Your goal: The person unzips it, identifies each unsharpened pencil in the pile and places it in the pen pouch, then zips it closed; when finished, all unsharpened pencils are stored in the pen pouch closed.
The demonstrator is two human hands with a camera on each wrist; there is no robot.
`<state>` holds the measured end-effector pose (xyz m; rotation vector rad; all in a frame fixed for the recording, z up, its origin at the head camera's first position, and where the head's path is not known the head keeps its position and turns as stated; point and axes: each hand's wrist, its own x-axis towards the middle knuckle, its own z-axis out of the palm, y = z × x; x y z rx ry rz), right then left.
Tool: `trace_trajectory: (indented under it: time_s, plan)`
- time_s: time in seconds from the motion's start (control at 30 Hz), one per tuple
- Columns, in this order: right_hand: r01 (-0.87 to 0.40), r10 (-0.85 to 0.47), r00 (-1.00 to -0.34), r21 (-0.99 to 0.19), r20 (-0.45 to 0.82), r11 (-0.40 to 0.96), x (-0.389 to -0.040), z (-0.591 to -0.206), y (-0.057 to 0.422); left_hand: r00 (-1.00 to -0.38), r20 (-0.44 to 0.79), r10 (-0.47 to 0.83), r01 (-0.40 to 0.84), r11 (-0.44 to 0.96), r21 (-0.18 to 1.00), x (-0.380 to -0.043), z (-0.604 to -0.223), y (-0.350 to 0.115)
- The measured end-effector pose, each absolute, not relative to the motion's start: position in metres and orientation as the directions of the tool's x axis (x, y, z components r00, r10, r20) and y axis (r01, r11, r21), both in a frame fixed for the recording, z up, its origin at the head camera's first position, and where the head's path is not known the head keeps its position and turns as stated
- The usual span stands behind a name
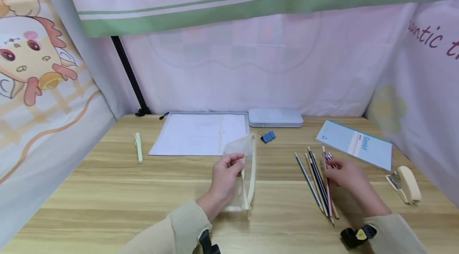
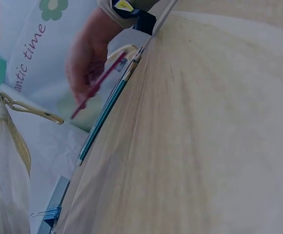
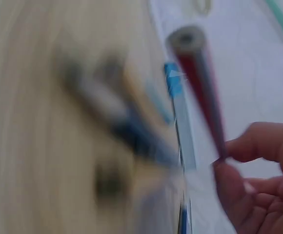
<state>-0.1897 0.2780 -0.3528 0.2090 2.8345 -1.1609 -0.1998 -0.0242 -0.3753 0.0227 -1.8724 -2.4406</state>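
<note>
1. Pen (image 1: 138, 148) lies left of the left hand (image 1: 225, 180), seemingly aside;
2. that hand, curled, pinches the pouch (image 1: 252, 174) by one edge, probably for steadiness;
3. pencils (image 1: 317, 180) lie on the table (image 1: 125, 190) beside the right hand (image 1: 349, 178), within reach;
4. that hand, curled, pinches one red pencil (image 3: 202, 87), likely separating it.

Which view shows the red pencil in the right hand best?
The head view: the red pencil shows nearly end to end, pinched by the right hand. Left wrist shows it small, slanting; right wrist, foreshortened, one end close up.

Red pencil (image 2: 106, 75), raised, tilted, nr loose pencils (image 1: 320, 184); sheer cream zip pouch (image 1: 250, 174) to L.
</note>
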Motion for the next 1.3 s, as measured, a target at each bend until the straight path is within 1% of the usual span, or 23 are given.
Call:
trace_trajectory:
  time_s: [0.07,0.17,0.27,0.37,0.5,0.63,0.77,0.87,1.07,1.3]
  plan:
    - [0.143,0.110,-0.989,-0.799,-0.096,0.584,-0.191,-0.349,0.264,-0.998,0.032,-0.055,0.045,-0.260,0.965,-0.199,-0.375,-0.023]
    - [0.116,0.121,-0.989,-0.935,-0.079,0.335,-0.194,-0.344,0.235,-0.999,0.035,-0.039,0.044,-0.260,0.965,-0.197,-0.374,-0.021]
    - [0.085,0.122,-0.990,-0.985,-0.067,0.148,-0.198,-0.342,0.205,-0.999,0.041,-0.020,0.045,-0.250,0.967,-0.194,-0.374,-0.019]
    - [0.070,0.122,-0.991,-0.996,-0.063,0.055,-0.203,-0.342,0.180,-0.999,0.048,-0.009,0.049,-0.240,0.970,-0.192,-0.374,-0.017]
    - [0.067,0.110,-0.992,-0.998,-0.065,0.017,-0.206,-0.346,0.151,-0.998,0.055,-0.004,0.054,-0.237,0.970,-0.190,-0.375,-0.015]
    - [0.075,0.055,-0.996,-0.997,-0.075,-0.003,-0.203,-0.356,0.129,-0.999,0.052,0.000,0.051,-0.244,0.968,-0.188,-0.376,-0.014]
    - [0.102,-0.010,-0.995,-0.995,-0.101,-0.007,-0.195,-0.364,0.116,-0.999,0.046,-0.001,0.045,-0.227,0.973,-0.188,-0.376,-0.014]
    - [0.116,-0.038,-0.992,-0.993,-0.116,0.015,-0.192,-0.367,0.112,-0.999,0.036,-0.001,0.036,-0.210,0.977,-0.189,-0.376,-0.013]
    - [0.134,-0.024,-0.990,-0.989,-0.135,0.061,-0.191,-0.366,0.119,-0.999,0.038,-0.004,0.038,-0.194,0.980,-0.189,-0.376,-0.012]
    - [0.099,0.014,-0.995,-0.987,-0.098,0.123,-0.190,-0.360,0.159,-0.998,0.057,-0.006,0.057,-0.187,0.981,-0.188,-0.375,-0.013]
